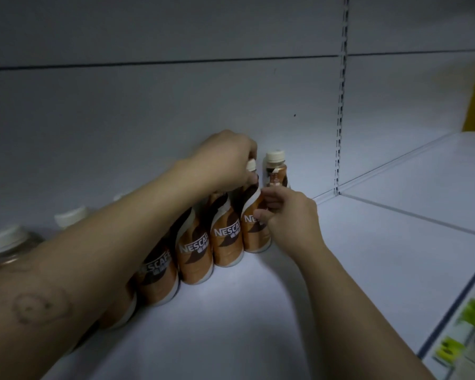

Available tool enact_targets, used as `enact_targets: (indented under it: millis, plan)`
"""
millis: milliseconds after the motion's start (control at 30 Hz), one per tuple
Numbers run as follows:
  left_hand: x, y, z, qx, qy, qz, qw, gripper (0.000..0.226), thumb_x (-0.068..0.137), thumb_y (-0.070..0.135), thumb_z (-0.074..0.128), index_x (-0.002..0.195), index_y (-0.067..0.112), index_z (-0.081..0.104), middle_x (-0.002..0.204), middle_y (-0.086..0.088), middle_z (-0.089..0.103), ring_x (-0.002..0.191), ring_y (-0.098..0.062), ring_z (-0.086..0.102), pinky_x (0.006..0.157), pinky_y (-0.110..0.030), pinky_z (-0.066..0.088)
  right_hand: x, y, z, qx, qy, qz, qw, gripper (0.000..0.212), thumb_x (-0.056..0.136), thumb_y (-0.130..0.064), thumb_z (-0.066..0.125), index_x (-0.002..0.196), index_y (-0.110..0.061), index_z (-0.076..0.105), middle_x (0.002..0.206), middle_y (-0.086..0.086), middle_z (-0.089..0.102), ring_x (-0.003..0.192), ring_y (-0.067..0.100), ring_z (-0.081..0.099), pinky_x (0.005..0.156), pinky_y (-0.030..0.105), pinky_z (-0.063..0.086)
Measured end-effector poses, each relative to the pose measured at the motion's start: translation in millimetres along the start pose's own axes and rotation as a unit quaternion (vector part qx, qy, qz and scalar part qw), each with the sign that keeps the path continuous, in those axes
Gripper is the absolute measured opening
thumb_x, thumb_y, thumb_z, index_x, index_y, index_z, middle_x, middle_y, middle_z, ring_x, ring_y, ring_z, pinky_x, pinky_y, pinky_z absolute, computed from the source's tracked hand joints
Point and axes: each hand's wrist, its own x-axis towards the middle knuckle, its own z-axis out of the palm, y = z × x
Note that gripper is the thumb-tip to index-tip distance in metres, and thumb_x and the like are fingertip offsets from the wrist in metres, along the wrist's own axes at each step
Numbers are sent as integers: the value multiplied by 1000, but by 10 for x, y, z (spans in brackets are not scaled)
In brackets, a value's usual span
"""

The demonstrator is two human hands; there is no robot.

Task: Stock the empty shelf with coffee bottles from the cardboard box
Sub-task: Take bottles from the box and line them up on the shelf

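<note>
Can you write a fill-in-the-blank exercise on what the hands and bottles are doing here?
1. The left hand grips the front bottle at its ____.
2. The right hand touches that bottle's ____.
3. The labels read ____.
4. The lone bottle stands nearest the ____ wall.

Missing words: cap; label; Nescafe; back

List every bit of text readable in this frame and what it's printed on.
"NESCAFE": label of the second bottle from the right in the front row.
"NESCAFE", last letter cut off: third bottle.
"ESCAFE", start hidden by the left arm: fourth bottle.
"NE", rest behind the right hand: rightmost front bottle.
Small characters beneath each logo: blurred.
Shelf-edge tags: unreadable.
</note>
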Motion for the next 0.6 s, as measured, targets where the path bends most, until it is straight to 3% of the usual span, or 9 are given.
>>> enact_targets:
  millis: [100,167,300,400,467,533,600]
  plan:
    - [-14,75,47,20,13,-28,999,37,81,34,71,113,18,64,107,-8,64,94,-27,60,76,-34,50,-28,-8,-47,15,-6,6,1000,41,80,-9,70,119,-20,67,111,0,72,102,13,66,96,28,49]
    - [-11,107,47,38,17,-36,998,33,83,32,69,111,15,64,106,-10,65,92,-29,61,72,-33,50,3,-47,-142,38,39,10,998,31,82,-12,67,111,-20,72,101,-1,74,94,10,67,89,23,50]
    - [-7,106,-7,76,9,-36,996,32,85,34,63,112,18,61,105,-7,62,91,-27,60,68,-32,48,166,-185,-334,77,129,23,988,17,80,-19,67,94,-23,74,85,-7,74,84,10,68,80,29,55]
    - [-1,117,-23,82,4,-21,996,38,83,41,63,115,19,60,112,-7,60,96,-27,58,73,-34,47,308,-146,-405,31,108,45,993,25,80,-19,67,104,-23,71,97,-6,71,91,13,65,84,31,52]
    - [38,148,-32,61,10,1,998,48,83,46,63,122,19,57,117,-7,56,102,-28,55,83,-39,50,323,-30,-408,34,125,61,990,26,81,-17,64,106,-21,69,94,-6,69,92,14,64,84,29,50]
    - [116,195,-36,30,16,29,999,52,84,41,64,130,20,51,124,-8,53,107,-28,53,88,-40,48,260,134,-360,40,130,67,988,26,81,-19,63,107,-20,69,89,-7,68,89,12,64,79,22,45]
    - [232,251,-25,-9,10,45,999,57,85,32,64,138,22,45,131,-8,50,115,-28,52,89,-35,45,207,281,-303,3,94,56,994,33,83,-24,65,116,-21,65,100,-5,70,91,9,62,79,19,40]
